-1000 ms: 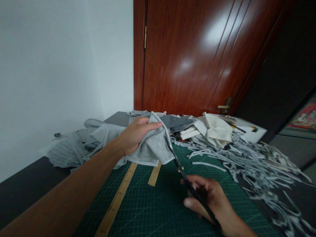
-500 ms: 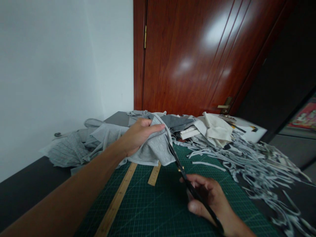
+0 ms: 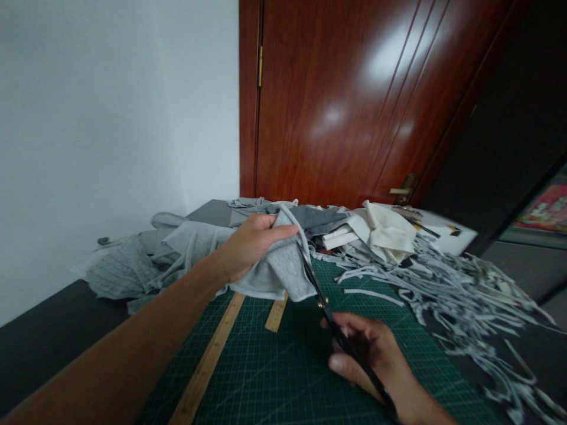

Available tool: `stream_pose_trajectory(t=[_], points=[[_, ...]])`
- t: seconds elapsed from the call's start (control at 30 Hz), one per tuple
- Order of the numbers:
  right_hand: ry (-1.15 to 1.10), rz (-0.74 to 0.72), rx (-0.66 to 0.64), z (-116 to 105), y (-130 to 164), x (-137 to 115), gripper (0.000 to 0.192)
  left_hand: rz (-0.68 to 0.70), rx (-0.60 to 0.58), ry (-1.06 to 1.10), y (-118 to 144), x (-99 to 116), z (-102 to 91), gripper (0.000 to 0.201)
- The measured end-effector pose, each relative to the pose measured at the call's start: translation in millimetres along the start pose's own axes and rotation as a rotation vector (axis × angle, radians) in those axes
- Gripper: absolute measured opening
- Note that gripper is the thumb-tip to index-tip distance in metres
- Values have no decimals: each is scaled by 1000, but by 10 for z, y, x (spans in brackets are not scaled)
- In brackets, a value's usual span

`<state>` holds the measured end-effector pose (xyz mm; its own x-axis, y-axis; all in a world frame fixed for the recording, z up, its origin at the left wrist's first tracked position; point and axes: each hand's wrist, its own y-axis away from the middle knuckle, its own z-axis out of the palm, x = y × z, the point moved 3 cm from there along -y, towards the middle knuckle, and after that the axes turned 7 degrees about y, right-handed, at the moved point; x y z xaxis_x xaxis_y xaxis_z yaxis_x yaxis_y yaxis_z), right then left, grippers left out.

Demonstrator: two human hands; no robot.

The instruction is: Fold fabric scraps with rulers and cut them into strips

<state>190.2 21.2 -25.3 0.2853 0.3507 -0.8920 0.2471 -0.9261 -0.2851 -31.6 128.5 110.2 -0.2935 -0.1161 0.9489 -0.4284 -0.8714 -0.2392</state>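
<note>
The left hand [image 3: 248, 247] was clamped on a folded piece of grey fabric [image 3: 279, 268], thumb on top and fingers curled beneath, lifting it clear of the green cutting mat [image 3: 283, 366] near the mat's far edge — held up, it seemed, so the right-hand border hung taut and free for the blades; the right hand [image 3: 370, 354] was closed through the handles of black scissors [image 3: 330, 316], whose blades ran up and away along that border, touching it, with the tips hidden in the cloth, so how far the blades gaped I could not tell. A narrow strip [image 3: 297, 227] curled off the top of the fabric beside the left thumb. Two wooden rulers lay on the mat under the fabric — a long ruler [image 3: 208, 360] slanting toward the near edge and a short ruler [image 3: 275, 316] just beside it; loose grey strips [image 3: 456, 289] were heaped along the tabletop's right side, well apart from the hands, likely pushed aside as offcuts; more grey cloth [image 3: 133, 265] was piled at the left edge and folded cream cloth [image 3: 385, 233] at the far edge, before a brown door [image 3: 354, 100].
</note>
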Motion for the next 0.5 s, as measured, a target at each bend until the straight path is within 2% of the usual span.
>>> stream_pose_trajectory(t=[0.13,0.5], points=[[-6,-11,-29,23,-5,-1,40,28,-11,59,13,59,25,16],[10,9,-21,46,-7,-52,41,-9,3,34,16,63,-36,17]])
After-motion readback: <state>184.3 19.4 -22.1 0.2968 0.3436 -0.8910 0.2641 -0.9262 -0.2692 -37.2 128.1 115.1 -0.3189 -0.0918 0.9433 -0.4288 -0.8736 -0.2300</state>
